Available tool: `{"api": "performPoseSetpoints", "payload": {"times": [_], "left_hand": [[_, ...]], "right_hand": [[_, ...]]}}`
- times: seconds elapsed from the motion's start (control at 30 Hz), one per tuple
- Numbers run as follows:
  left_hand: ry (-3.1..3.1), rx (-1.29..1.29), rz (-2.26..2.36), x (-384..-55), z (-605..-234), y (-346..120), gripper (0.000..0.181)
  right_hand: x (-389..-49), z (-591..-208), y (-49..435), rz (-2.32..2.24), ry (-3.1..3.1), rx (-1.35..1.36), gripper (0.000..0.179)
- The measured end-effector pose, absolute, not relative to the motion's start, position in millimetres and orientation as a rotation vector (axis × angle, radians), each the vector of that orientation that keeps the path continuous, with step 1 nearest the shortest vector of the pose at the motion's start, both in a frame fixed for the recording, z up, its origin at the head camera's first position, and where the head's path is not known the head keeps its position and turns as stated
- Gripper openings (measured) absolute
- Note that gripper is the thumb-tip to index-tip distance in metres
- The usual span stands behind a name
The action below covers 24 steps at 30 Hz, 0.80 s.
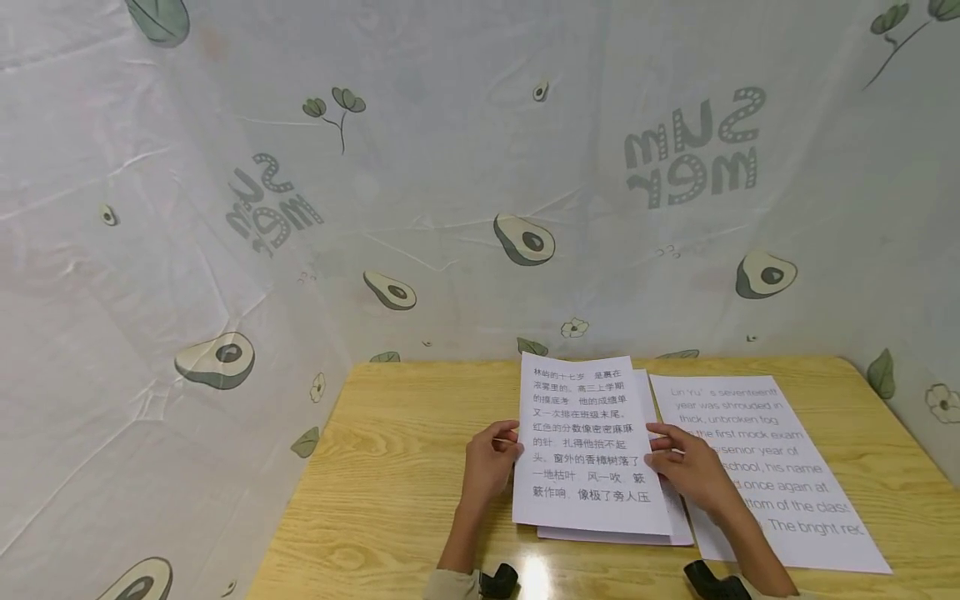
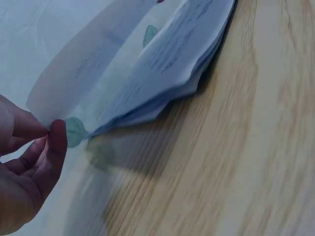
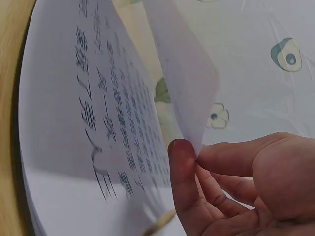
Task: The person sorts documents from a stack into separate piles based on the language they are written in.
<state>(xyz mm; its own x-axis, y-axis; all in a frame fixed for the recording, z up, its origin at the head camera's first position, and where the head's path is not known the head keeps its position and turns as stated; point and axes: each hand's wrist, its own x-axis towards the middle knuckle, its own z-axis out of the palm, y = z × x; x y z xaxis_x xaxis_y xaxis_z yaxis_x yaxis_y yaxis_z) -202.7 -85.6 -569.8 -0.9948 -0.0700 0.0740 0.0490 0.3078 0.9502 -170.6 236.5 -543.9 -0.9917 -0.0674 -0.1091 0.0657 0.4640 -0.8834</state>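
A white sheet of paper (image 1: 583,442) printed with Chinese characters is held up by both hands, one at each side edge. My left hand (image 1: 490,463) pinches its left edge between thumb and fingers, as the left wrist view shows at the sheet (image 2: 88,69). On the other side, my right hand (image 1: 692,468) pinches the right edge; the right wrist view shows thumb and forefinger meeting on the sheet (image 3: 189,83). Beneath it lies a paper stack (image 1: 615,535), mostly hidden in the head view. Printed characters show on the stack's top page (image 3: 98,123).
To the right, a sheet with large English print (image 1: 795,483) lies on the wooden table (image 1: 390,467), partly behind my right forearm. A pale curtain (image 1: 450,167) with avocado prints hangs behind the table and along its left. Dark wrist devices (image 1: 498,581) sit on both wrists.
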Motion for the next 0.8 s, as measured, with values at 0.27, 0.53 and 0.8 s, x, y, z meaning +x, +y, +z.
{"api": "performPoseSetpoints", "payload": {"times": [0.27, 0.53, 0.8], "left_hand": [[-2.458, 0.044, -1.787, -204, -570, -114, 0.033], [-2.450, 0.020, -1.758, -204, -572, -147, 0.034], [-2.502, 0.081, -1.694, -201, -570, -175, 0.033]], "right_hand": [[-173, -547, 207, -1.667, 2.495, 0.018, 0.060], [-177, -551, 176, -1.775, 2.403, 0.010, 0.058], [-180, -555, 146, -1.811, 2.368, 0.055, 0.055]]}}
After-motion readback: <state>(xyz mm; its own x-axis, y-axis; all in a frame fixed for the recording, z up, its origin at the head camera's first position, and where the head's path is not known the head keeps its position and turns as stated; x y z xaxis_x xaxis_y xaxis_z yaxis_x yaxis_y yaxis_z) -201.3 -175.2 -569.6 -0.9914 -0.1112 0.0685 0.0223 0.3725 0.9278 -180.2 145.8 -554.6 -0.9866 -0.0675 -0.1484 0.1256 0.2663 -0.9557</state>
